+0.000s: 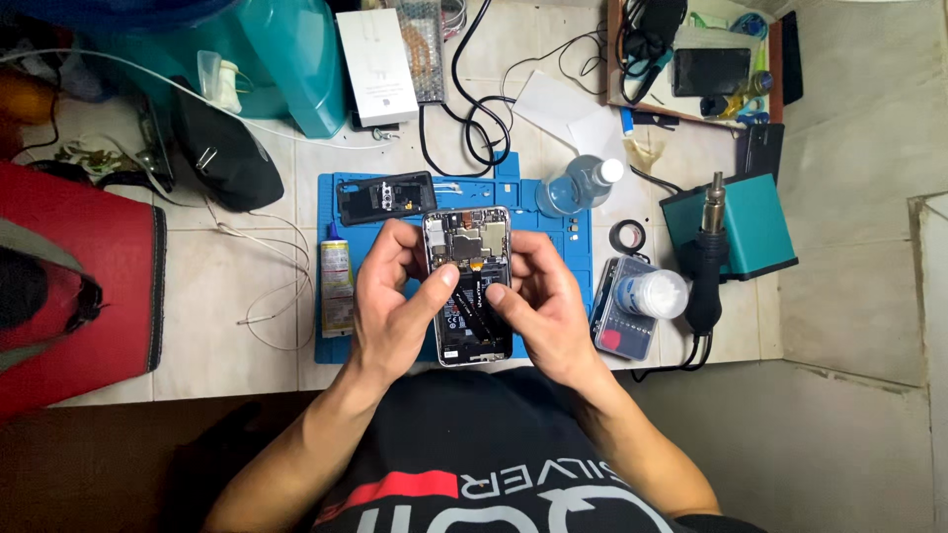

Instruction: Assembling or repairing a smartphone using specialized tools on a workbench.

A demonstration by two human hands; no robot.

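Hands, left point(390, 296) and right point(538, 296), each grip closed around opened phone point(469, 286) above blue mat point(553, 296)

— What is the person wearing?
— A black short-sleeved cotton T-shirt point(444, 434) with large white lettering and a red stripe across the chest.
— Anything on the arms?
— No: both forearms are bare, and the left hand point(395, 296) and right hand point(543, 296) show no gloves.
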